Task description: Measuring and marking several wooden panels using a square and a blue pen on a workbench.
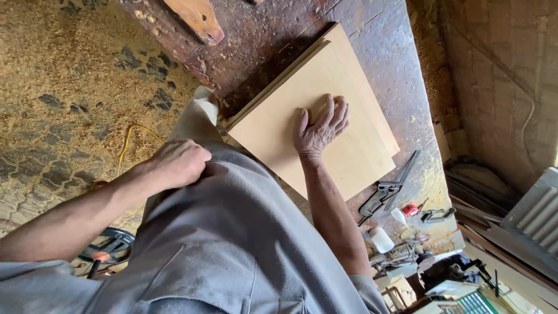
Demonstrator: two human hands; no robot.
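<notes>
Grey work clothing [232,244] on the person's own body fills the near field, and the view looks down past it. Left hand [177,163] is closed into a loose fist against the trouser leg at the hip; whether that grip holds anything inside it cannot be told. Right hand [321,129] lies flat, palm down and fingers spread, on the top sheet of a stack of pale wood panels [273,125]; its grip is fully open and clasps nothing, only pressing on the surface. The panels rest on the worn, dust-strewn counter [383,52], the lower sheets fanned slightly out of line at the far edge, with the near corner of the stack projecting past the counter's edge toward the person. A bar clamp [386,189] lies just beside the stack's right corner, and a small red tool [410,210] lies near it. Sawdust covers the floor [64,87]. Assessed risk: with flat-palm pressure alone, the top sheet could slide on the loose sheets beneath, or the overhanging corner could tip off the edge. Dust on the counter would reduce friction further, and the clamp sits close enough to be knocked.
</notes>
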